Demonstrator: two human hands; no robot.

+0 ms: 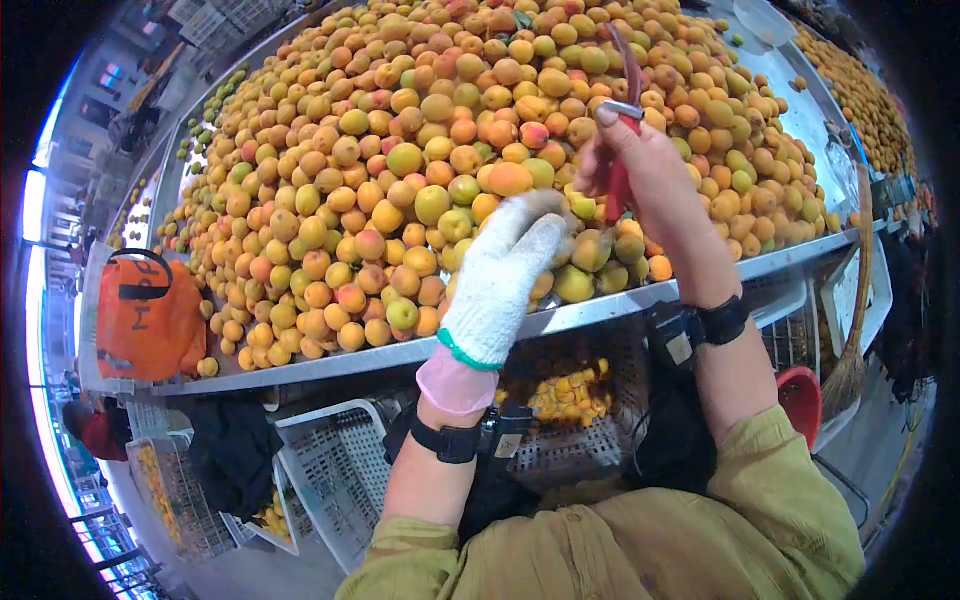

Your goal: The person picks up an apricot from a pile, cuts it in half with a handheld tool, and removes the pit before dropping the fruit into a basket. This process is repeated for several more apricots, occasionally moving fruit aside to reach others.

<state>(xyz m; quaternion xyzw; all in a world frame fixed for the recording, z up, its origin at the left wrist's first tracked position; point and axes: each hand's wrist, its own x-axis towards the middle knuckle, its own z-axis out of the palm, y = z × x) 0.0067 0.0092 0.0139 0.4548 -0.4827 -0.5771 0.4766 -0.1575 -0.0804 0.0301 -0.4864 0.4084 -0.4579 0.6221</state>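
Observation:
Apricots (340,210) in yellow, orange and green lie heaped on a metal table (590,310). My left hand (515,250), in a white knitted glove with a green cuff, reaches over the front of the heap. Its fingertips are blurred among the fruit, and what they may hold cannot be made out. To the right, my bare right hand (640,165) is closed on a red-handled tool (620,180) with a curved blade that points up over the apricots. The thumb lies near the silver part of the tool.
An orange bag (150,318) stands at the table's left end. Below the front edge, a crate (560,455) holds halved fruit, with an empty white basket (340,470) to its left. A red bowl (800,405) and a broom (850,370) are at the right.

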